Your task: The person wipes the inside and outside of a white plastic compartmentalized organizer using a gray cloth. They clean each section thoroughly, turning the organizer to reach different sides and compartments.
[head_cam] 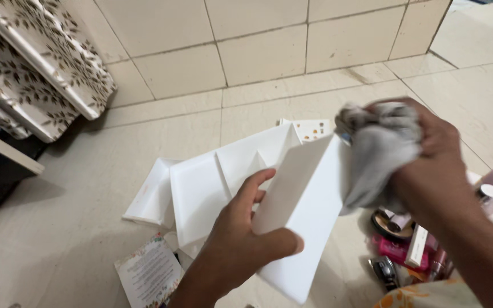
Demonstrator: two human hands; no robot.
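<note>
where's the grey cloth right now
In the head view, right of centre: the grey cloth is bunched in the right hand, pressed against the white box held by the left hand.

A printed card [148, 275] lies flat on the floor tiles at the lower left of centre, a tilted white rectangle with a floral border in pink, green and orange. At the lower right, among the cosmetics, a narrow white carton [416, 246] lies slantwise across a bright pink package [397, 251], touching it. A small white card with coloured dots [314, 130] shows just above centre.
</note>
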